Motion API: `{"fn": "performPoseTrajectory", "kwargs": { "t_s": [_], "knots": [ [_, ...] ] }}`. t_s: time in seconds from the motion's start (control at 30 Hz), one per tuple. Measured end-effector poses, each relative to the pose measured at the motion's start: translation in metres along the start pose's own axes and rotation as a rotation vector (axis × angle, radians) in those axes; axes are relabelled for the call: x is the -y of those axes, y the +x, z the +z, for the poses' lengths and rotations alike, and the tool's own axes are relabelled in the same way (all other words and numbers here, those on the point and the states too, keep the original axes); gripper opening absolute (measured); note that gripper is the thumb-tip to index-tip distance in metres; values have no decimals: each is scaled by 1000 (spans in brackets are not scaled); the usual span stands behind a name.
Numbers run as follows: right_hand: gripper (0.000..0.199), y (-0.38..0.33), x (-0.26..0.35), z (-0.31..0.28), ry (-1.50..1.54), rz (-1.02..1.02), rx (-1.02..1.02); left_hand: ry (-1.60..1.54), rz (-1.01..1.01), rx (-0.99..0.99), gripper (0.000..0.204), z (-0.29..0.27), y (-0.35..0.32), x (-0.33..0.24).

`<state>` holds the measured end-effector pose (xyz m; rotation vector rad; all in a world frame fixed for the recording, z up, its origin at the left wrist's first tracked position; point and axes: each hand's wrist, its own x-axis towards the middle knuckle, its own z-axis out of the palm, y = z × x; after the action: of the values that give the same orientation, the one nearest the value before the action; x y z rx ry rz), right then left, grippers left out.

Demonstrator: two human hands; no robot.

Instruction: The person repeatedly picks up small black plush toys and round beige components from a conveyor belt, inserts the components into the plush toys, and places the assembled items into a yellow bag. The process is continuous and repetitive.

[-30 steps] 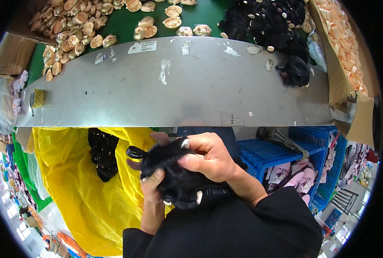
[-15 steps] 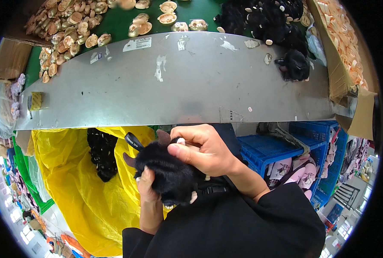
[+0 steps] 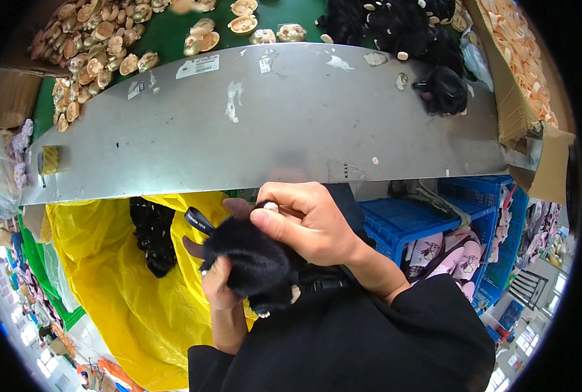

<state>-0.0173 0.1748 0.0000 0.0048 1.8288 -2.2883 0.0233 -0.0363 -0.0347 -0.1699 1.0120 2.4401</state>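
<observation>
**Below the near edge of the metal table, a black plush toy held from both sides**

In front of your body, your left hand grasps the toy's left side, thumb pressed on the fur. Your right hand pinches a small pale tip at its upper right between thumb and fingers. Two brown ears stick out at the toy's upper left, with a black loop tag between them.

To your left hangs an open yellow bag with black plush pieces inside. To your right, blue crates hold pink printed fabric pieces.

Across the table, gold-and-peach shells lie heaped at far left and a black plush pile at far right, beside a cardboard box of peach plastic parts. A tape roll sits near the table's left end.
</observation>
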Motion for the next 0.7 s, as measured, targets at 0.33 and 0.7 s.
{"fn": "performPoseTrajectory", "kwargs": {
  "t_s": [0.33, 0.7],
  "knots": [
    [25, 1, -22, 1, 59, 4, 26, 180, -241, -46, 73, -7, 11, -8],
    [21, 2, -10, -8, 1, 51, -2, 145, -131, -80, 59, 1, 8, -10]
  ]
}}
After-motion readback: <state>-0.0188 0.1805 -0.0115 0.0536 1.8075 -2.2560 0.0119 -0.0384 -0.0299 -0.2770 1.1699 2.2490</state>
